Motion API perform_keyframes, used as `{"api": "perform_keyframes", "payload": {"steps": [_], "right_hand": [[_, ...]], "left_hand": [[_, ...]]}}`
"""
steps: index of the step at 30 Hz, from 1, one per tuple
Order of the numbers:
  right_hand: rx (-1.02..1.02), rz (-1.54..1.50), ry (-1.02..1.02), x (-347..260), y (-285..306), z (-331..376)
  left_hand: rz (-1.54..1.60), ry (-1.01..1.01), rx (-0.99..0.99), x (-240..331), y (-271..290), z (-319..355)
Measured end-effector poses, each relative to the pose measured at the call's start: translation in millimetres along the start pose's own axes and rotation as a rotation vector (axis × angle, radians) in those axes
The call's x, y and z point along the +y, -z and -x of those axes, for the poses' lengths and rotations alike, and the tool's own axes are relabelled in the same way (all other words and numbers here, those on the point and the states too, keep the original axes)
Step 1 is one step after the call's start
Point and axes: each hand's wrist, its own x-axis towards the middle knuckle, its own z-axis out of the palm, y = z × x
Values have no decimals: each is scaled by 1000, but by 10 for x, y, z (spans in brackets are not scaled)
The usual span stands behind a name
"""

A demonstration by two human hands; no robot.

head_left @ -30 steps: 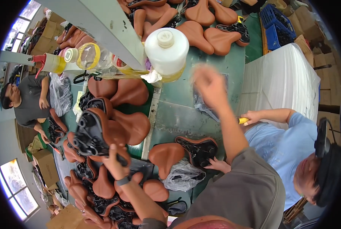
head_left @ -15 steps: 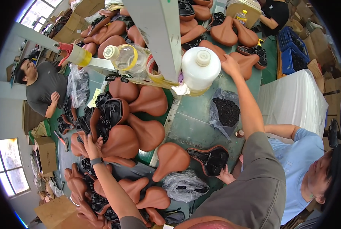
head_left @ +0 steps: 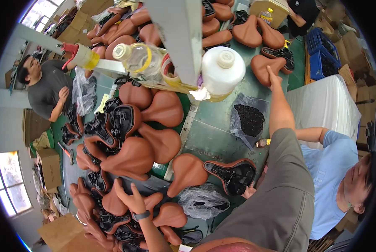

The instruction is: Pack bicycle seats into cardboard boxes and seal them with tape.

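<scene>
My right hand [head_left: 275, 79] reaches to the far right of the table, its fingers closed on the near edge of a brown bicycle saddle [head_left: 262, 69]. Beyond it lies an upturned saddle showing its black underside [head_left: 283, 54]. My left hand [head_left: 132, 199], with a dark wristband, hovers with spread fingers over the near-left pile, beside a brown saddle [head_left: 114, 202]. No thing is in its grasp. A larger brown saddle [head_left: 131, 157] tops the middle heap. Another brown saddle [head_left: 188, 173] lies right of that heap, next to an upturned saddle [head_left: 234, 175] that a co-worker's hand [head_left: 249, 192] touches.
A metal post [head_left: 177, 38] rises mid-view, with a white jug [head_left: 223, 69] and a clear bottle [head_left: 143, 61] strapped beside it. A bag of small black parts [head_left: 249, 119] and a crumpled plastic bag [head_left: 203, 201] lie on the table. Co-workers stand left, right and far right.
My left hand has come nearer, from the middle heap to the near-left pile. My right hand has moved right onto another saddle; the brown saddle behind the jug is no longer visible.
</scene>
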Motion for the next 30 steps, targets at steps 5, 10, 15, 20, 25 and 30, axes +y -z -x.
{"api": "perform_keyframes", "payload": {"steps": [5, 10, 15, 20, 25, 30], "right_hand": [[-503, -88, -247, 562, -224, 1067], [-702, -586, -310, 908, 476, 2429], [-708, -447, -410, 895, 1155, 4763], [-1264, -509, -647, 510, 873, 6110], [-1620, -473, -390, 753, 80, 6859], [-1697, 87, 847, 1740, 73, 7563]], "left_hand": [[168, 345, -46, -48, 91, 897], [319, 382, -154, 374, 27, 1297], [289, 454, -142, 539, 381, 2178], [326, 532, -238, 810, 739, 2935], [172, 343, -345, 1069, 1217, 3572], [197, 416, -279, 1064, 1637, 4468]]}}
